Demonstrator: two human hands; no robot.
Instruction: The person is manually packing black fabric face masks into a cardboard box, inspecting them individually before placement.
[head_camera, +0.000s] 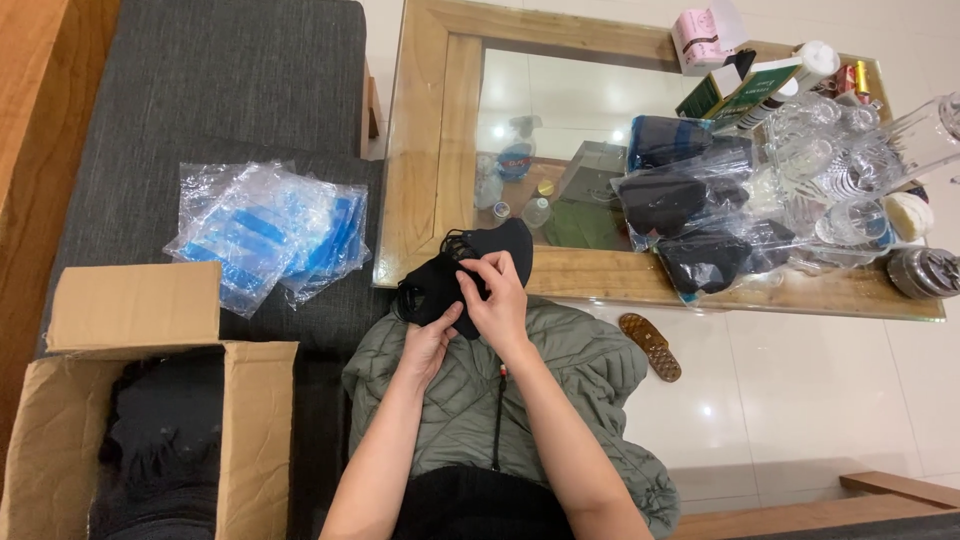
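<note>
Folding a black fabric piece over the lap

Both hands pinch it: left hand grasps at six o'clock, right hand at three; keeping edges aligned and taut would likely help.

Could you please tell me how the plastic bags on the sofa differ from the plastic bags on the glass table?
The plastic bags on the sofa lie flat and look empty, showing clear film with blue. The plastic bags on the glass table bulge with black cloth items and sit among bottles. Both piles are clear plastic, apart from both hands.
</note>
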